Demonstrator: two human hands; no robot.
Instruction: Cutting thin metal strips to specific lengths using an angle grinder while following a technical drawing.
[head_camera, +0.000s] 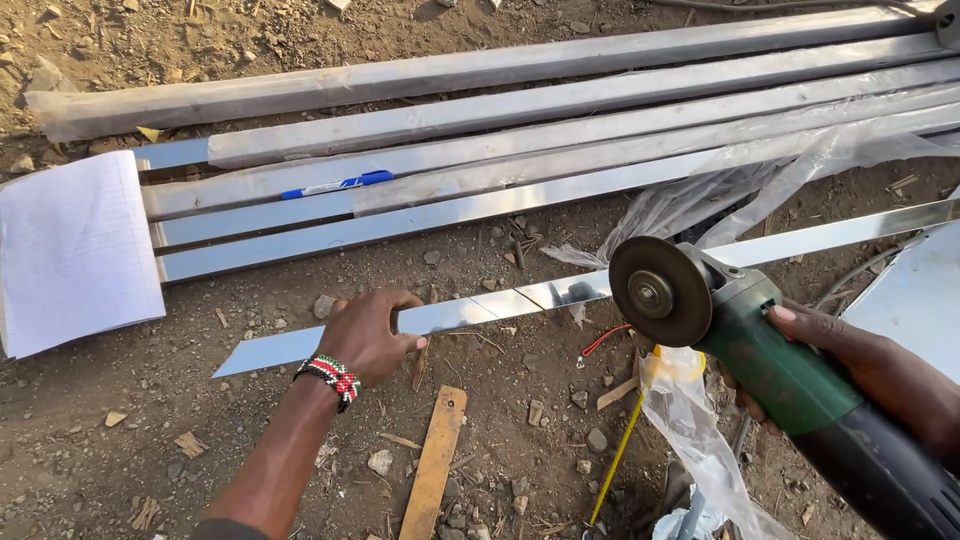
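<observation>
My left hand (368, 333), with a beaded wristband, presses down on a long shiny flat metal strip (470, 310) lying on the dirt; the fingers curl over its near edge. A dark line crosses the strip just right of the hand. My right hand (860, 365) grips the green and black body of an angle grinder (770, 360). Its round disc (660, 292) hovers over the strip, to the right of my left hand.
Several long steel tubes in plastic wrap (560, 130) lie at the back, a blue pen (337, 185) on one. An open notebook (75, 250) rests at left. A wood slat (433, 465), yellow tape (620, 450), loose plastic wrap (690, 420) and stones litter the ground.
</observation>
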